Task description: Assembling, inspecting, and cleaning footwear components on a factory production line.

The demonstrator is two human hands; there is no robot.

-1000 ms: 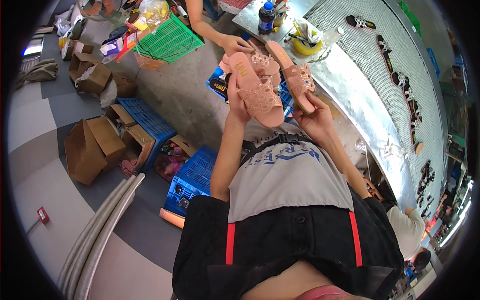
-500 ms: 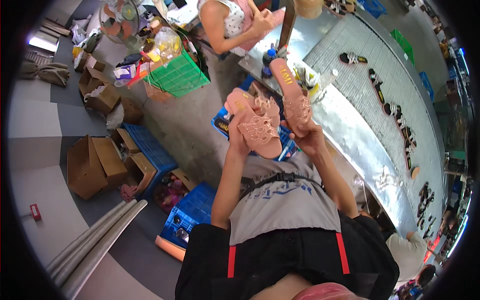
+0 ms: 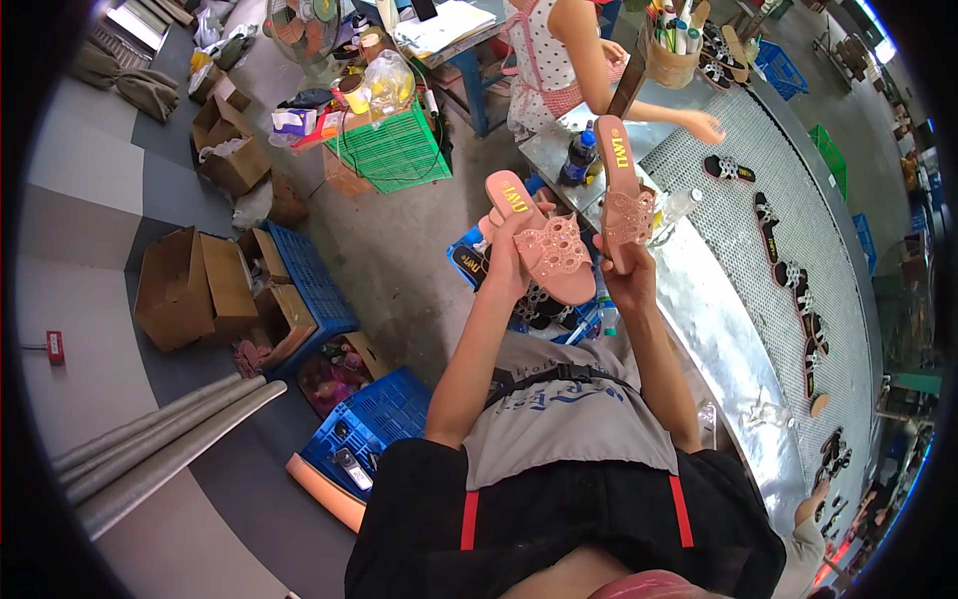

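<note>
Left hand [image 3: 502, 262] curled around pink flat sandal with jewelled cut-out strap [image 3: 540, 240], gripping its side, insole facing up toward camera. Right hand [image 3: 627, 272] closed on heel end of second matching pink sandal [image 3: 622, 190], held upright, toe pointing away. Both sandals raised before chest, just beside each other, apart. Beyond: curved perforated metal conveyor [image 3: 788, 210] carrying dark sandals [image 3: 725, 168]. Blue plastic crate [image 3: 374, 427] on floor, lower left.
</note>
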